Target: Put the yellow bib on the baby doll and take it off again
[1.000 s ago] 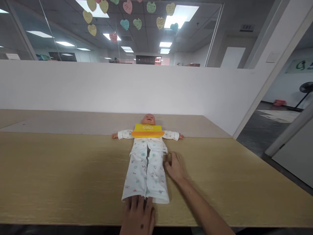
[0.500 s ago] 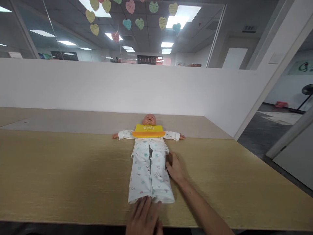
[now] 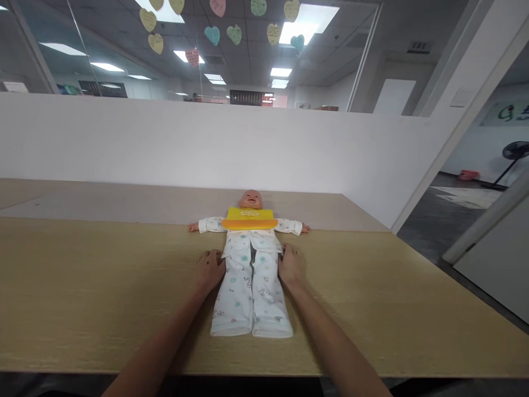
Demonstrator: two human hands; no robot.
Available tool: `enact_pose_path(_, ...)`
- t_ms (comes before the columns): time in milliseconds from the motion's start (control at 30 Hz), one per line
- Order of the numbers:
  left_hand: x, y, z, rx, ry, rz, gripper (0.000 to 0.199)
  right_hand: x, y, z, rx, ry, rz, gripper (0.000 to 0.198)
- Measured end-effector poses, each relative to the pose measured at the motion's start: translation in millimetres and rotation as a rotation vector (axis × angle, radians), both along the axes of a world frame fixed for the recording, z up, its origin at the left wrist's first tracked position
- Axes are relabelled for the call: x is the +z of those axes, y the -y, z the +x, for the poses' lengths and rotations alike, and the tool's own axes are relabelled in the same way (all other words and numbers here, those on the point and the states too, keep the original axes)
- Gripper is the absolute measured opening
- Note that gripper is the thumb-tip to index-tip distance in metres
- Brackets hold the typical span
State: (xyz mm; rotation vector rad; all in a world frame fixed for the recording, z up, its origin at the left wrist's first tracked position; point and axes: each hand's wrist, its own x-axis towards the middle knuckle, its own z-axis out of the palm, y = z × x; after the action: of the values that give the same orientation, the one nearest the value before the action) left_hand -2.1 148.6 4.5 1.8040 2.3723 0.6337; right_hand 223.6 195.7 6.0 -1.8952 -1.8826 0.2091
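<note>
A baby doll (image 3: 250,199) lies on its back with its arms spread out. It wears a white patterned top (image 3: 264,241), white patterned trousers (image 3: 268,300) and a yellow bib (image 3: 249,214) with an orange lower edge. At the hip on the left side, my left hand (image 3: 210,270) has its fingers closed at the edge of the trousers. My right hand (image 3: 291,267) grips the opposite side, just below the hem of the top. The fingertips of both hands are partly hidden by the cloth. Both trouser legs lie flat, their cuffs toward me.
The doll lies on a wooden table (image 3: 103,286), its head on a grey strip (image 3: 124,204) along the back. Behind that rises a white wall (image 3: 185,143) with a window above it. A doorway on the right shows a black fan (image 3: 516,150) and a red basin (image 3: 468,175).
My left hand has moved from the trouser cuffs up to the left hip. My right hand has shifted slightly upward along the trousers. The cuffs now lie straighter.
</note>
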Motion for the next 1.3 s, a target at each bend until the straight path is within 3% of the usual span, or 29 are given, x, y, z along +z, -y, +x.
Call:
enact_pose_path(167, -2.0, -10.6, 9.2, 0.074, -0.133, -0.026, 0.031, 2.0, -4.6, -8.5, -0.113, 0.064, -0.059, 0.034)
enact_pose_path(433, -3.4, -19.4, 17.2, 0.153, -0.117, -0.01, 0.034, -3.2, -7.8, -10.0, -0.144, 0.065, -0.079, 0.035)
enact_pose_path(967, -7.5, -25.2, 12.5, 0.037, -0.072, -0.013, 0.034, -2.6, -8.3, -10.2, -0.156, 0.012, -0.11, 0.05)
enact_pose_path(1300, -9.0, -26.5, 17.7, 0.05, -0.057, 0.014, 0.033, -1.5, -6.9, -9.7, -0.137, -0.048, -0.099, 0.062)
